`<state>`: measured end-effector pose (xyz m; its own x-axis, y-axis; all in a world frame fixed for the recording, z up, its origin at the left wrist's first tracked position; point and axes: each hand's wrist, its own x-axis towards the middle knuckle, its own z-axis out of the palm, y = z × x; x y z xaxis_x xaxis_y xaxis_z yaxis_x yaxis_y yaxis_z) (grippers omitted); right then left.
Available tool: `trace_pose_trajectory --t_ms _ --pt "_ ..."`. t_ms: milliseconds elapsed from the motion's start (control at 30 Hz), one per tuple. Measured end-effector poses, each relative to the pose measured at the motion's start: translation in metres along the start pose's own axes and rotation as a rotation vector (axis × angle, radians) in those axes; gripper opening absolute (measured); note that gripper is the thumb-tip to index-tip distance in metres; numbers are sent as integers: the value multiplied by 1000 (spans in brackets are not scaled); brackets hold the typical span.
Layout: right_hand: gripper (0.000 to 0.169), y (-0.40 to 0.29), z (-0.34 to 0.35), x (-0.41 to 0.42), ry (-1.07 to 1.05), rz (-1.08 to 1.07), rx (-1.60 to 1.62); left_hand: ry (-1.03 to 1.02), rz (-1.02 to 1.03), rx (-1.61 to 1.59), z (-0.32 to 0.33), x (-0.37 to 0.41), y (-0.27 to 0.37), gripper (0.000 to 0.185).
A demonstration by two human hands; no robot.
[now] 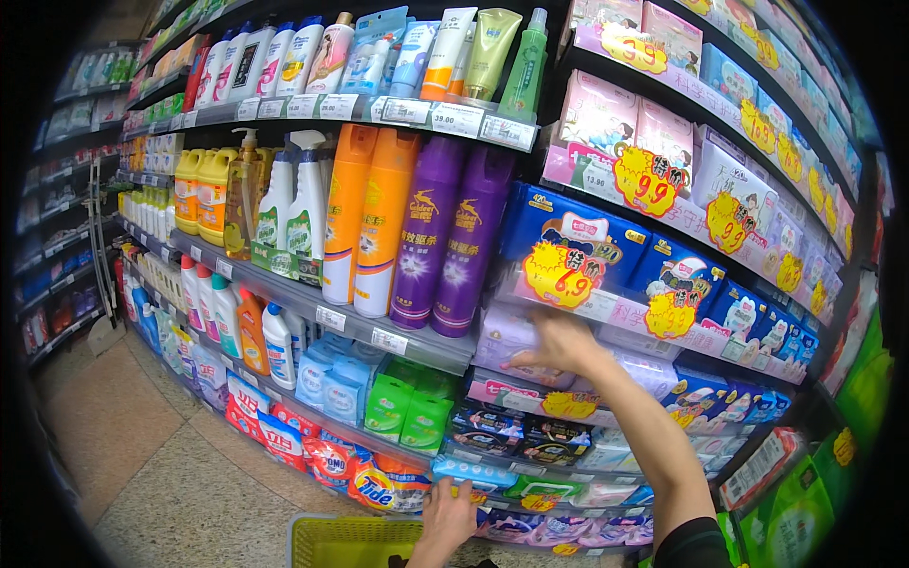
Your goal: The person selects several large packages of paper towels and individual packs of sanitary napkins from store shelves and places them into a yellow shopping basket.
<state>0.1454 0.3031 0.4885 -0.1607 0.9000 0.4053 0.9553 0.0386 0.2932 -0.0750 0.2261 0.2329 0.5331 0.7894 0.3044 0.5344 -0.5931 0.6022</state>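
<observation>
My right hand [561,346] reaches into a shelf bay at a lilac sanitary-pad pack [501,337]. Its thumb lies against the front of this pack, while the fingertips are blurred and partly hidden beneath the shelf above. Whether the fingers grip the pack cannot be told. Low down, my left hand [449,515] rests its fingertips at the front edge of a lower shelf, by a light blue wipes pack [477,471]. Nothing shows in its grasp. Just above my right hand stand dark blue pad packs [589,220] behind a yellow price tag [561,273].
A yellow-green plastic basket [355,525] is at the bottom beside my left hand. Purple spray cans [474,238] and orange ones [383,220] stand left of my right hand. Detergent bags [376,486] line a low shelf. Stone-tiled floor [184,490] extends at left.
</observation>
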Motion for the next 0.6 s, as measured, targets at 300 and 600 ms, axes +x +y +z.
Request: trace_pose_trajectory --t_ms 300,600 --pt "66 4 -15 -9 21 -39 212 82 50 15 6 -1 -2 46" --pt "47 46 8 0 133 140 -67 -47 -3 26 1 2 4 47"
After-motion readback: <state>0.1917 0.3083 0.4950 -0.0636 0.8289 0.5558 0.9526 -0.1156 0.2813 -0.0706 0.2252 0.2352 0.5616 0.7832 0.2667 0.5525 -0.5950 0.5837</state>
